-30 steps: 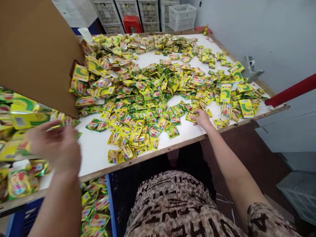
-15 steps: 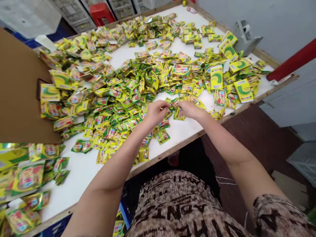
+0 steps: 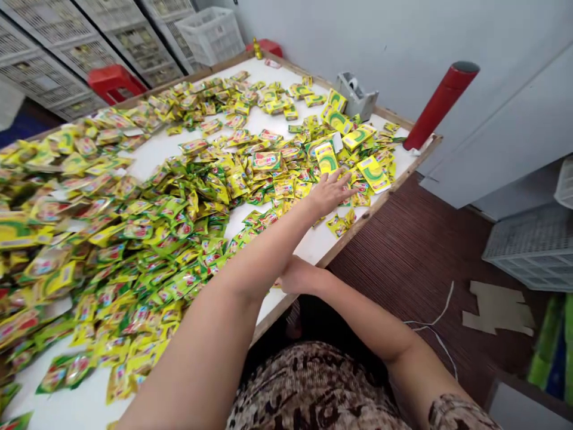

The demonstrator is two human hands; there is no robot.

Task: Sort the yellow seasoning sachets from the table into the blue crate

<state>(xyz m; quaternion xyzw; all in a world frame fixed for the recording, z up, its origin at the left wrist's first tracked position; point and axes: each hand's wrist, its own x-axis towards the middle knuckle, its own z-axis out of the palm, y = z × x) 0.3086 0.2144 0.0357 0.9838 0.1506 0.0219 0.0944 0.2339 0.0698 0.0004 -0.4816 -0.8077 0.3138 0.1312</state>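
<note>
My left hand (image 3: 330,192) reaches across to the right side of the table, fingers spread, over small yellow packets and just below an upright-facing yellow box (image 3: 326,158). Nothing shows in its grasp. Another yellow box (image 3: 373,173) lies to its right near the edge. Under my left forearm, close to the front edge, is my right hand (image 3: 301,276); its fingers are hidden by that forearm, so what they hold does not show. A big heap of green and yellow sachets (image 3: 174,221) spreads to the left of both hands.
The white table has a wooden rim (image 3: 358,224). At the right corner stands a red tube (image 3: 441,104), with a grey tape dispenser (image 3: 357,95) at the far edge. Beyond are a red stool (image 3: 114,83) and a white crate (image 3: 211,36). Flat cardboard (image 3: 498,309) lies on the floor.
My left hand has left the sachets by my right hand, stretched rightward and opened. My right hand has drawn back towards the front edge. The view has turned to the right.
</note>
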